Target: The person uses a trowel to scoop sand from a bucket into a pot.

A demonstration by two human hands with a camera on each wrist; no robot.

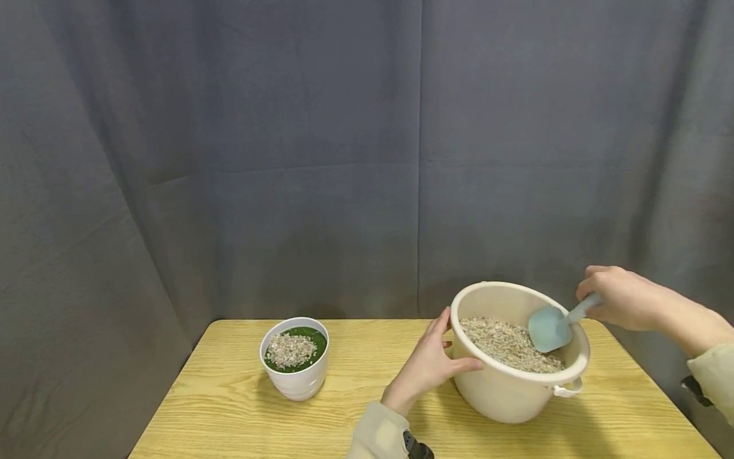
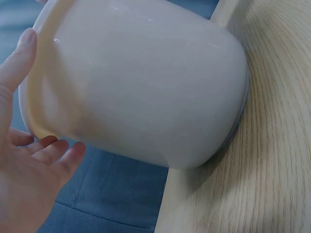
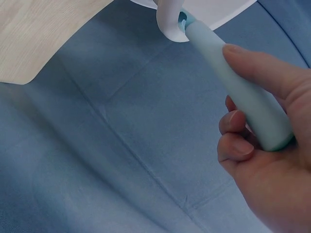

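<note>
A cream bucket [image 1: 504, 398] stands on the table's right side, holding pale, coarse granules [image 1: 504, 341]. My left hand [image 1: 427, 363] lies spread against its left side, the thumb along the near rim and the fingers by the outer wall. In the left wrist view the fingers [image 2: 58, 153] show just under the rim. My right hand [image 1: 625, 296] grips the handle of a light-blue scoop [image 1: 549, 328] at the bucket's right rim. The scoop's head is inside, over the granules. The right wrist view shows thumb and fingers curled round the handle [image 3: 238, 92].
On the table's left side stands a white pot [image 1: 298, 382] with a green surface inside [image 1: 312, 338], partly covered by similar granules [image 1: 291, 350]. The bucket's white handle [image 1: 568, 387] juts out at the lower right. A dark grey curtain [image 1: 321, 191] hangs behind the wooden table [image 1: 218, 401].
</note>
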